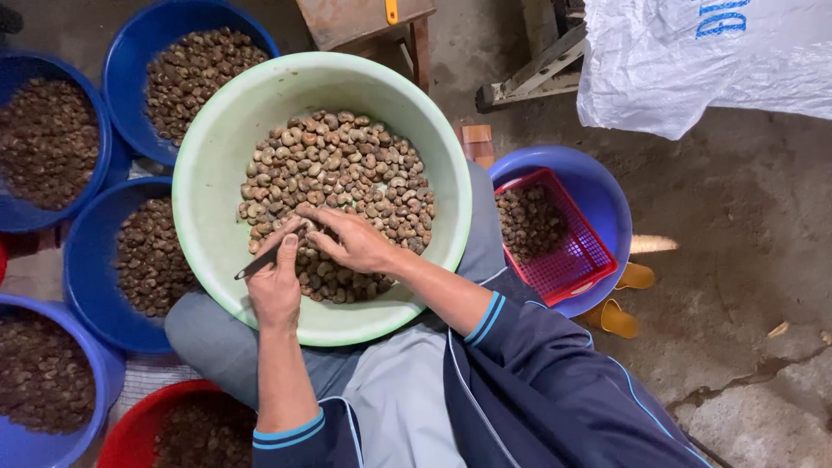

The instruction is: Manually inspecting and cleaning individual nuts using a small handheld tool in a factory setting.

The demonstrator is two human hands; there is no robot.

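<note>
Head view, looking straight down. Person sits with a pale green basin [217, 165] on the lap, half full of brown nuts [347, 173]. Both hands work at the near edge of the heap.

Left hand [276, 282]: closed around a small dark knife [258, 262], blade pointing out to the left over the basin's bare inner wall. Thumb lies along the top, tip touching the nuts.

Right hand [351, 238]: partly open, fingers stretched left and curled down onto the heap, tips just beside the left thumb. Can't tell if it pinches a single nut; fingers cover that spot.

Around: blue tubs [126, 82] of darker nuts to the left, a red tub [130, 433] at bottom left, a red basket [572, 260] of nuts inside a blue tub on the right, white sack [685, 61] top right, yellow sandals [620, 316] on the concrete floor.
</note>
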